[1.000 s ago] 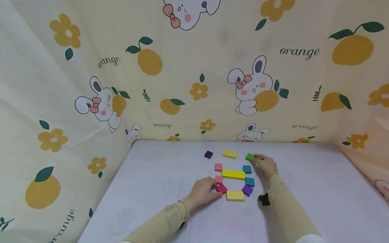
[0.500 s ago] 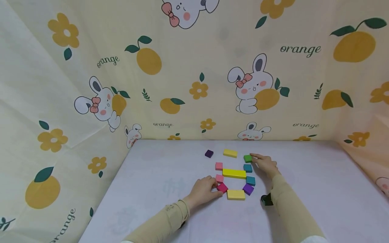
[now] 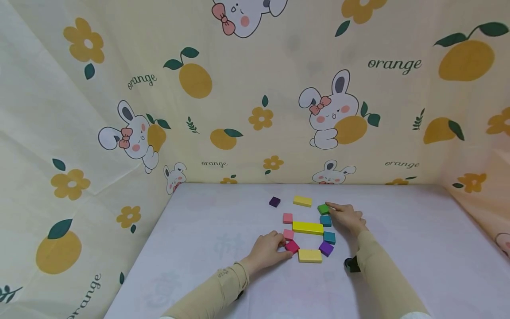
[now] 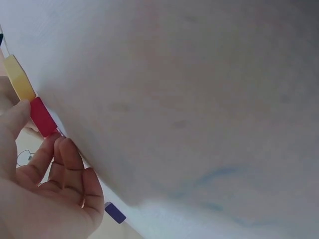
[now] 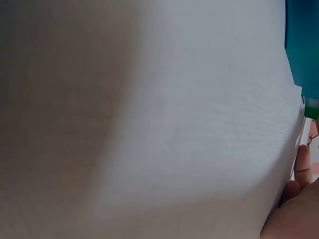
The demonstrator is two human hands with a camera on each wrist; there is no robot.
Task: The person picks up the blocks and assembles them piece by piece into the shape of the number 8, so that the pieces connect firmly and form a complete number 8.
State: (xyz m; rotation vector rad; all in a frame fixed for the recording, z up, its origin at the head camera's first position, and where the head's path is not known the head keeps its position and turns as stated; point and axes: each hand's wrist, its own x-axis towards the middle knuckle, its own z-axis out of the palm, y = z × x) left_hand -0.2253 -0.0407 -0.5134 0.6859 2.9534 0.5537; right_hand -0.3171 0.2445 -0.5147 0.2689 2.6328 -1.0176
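My left hand (image 3: 264, 251) pinches a red block (image 3: 292, 247) between thumb and fingertips. The left wrist view also shows the thumb at one end of that red block (image 4: 44, 117) and a fingertip at the other. Farther back, my right hand (image 3: 347, 218) holds a small green block (image 3: 323, 209) at its right side, index finger along the back corner. Only part of the green block (image 5: 311, 108) shows in the right wrist view. A pale yellow block (image 3: 310, 256) lies just right of the red one, and a teal block (image 3: 325, 220) just in front of the green one.
A long yellow block (image 3: 307, 228) lies between pink blocks (image 3: 287, 218) and teal ones. A purple block (image 3: 326, 248) sits at the near right. Farther back are another pale yellow block (image 3: 303, 201) and a dark purple block (image 3: 275, 202). Patterned cloth (image 3: 255, 88) stands behind the white table (image 3: 207, 221).
The green block has moved left and slightly nearer, turning a little, with my right hand following it. My left hand stays at the red block.
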